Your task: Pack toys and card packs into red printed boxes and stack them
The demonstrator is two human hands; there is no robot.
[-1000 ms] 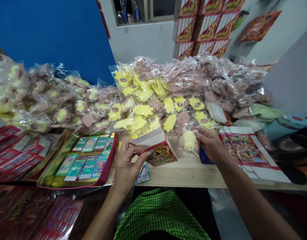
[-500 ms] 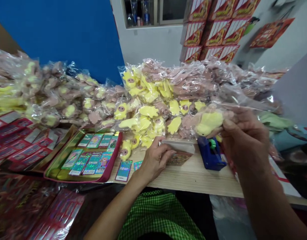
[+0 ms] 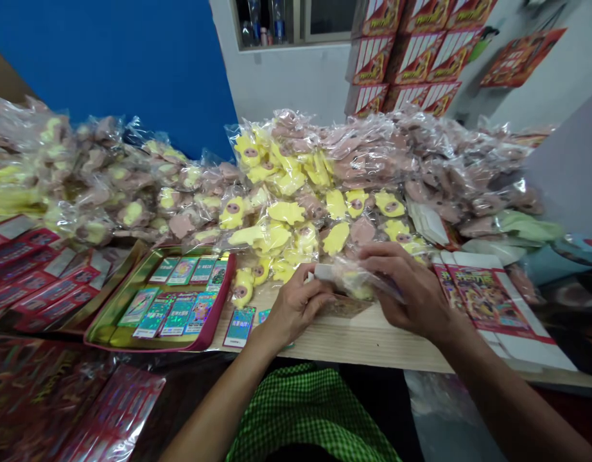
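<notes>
Both hands are occupied over the pale wooden desk [image 3: 373,346], close together near its middle. The left hand [image 3: 300,301] grips one end of a small open box [image 3: 347,308], thumb and fingers bent around its edge, the printed side towards the wearer and a white flap standing up. The right hand [image 3: 406,289] grasps a bagged toy [image 3: 361,290] by its clear wrapper, right at the mouth of that box; the toy is blurred and partly covered by the fingers (how much of it is inside the box, I cannot tell). Just left of the left hand, a teal card [image 3: 239,327] lies on the desk, and beyond it sits a gold-lined tray [image 3: 223,301] with two rows of similar cards [image 3: 175,314]. Behind the hands spreads a long heap of yellow and pink bagged toys [image 3: 281,215]. To the right of the right hand lie flat printed cartons [image 3: 496,298], and against the wall behind the heap rises a stack of red boxes [image 3: 416,61].
</notes>
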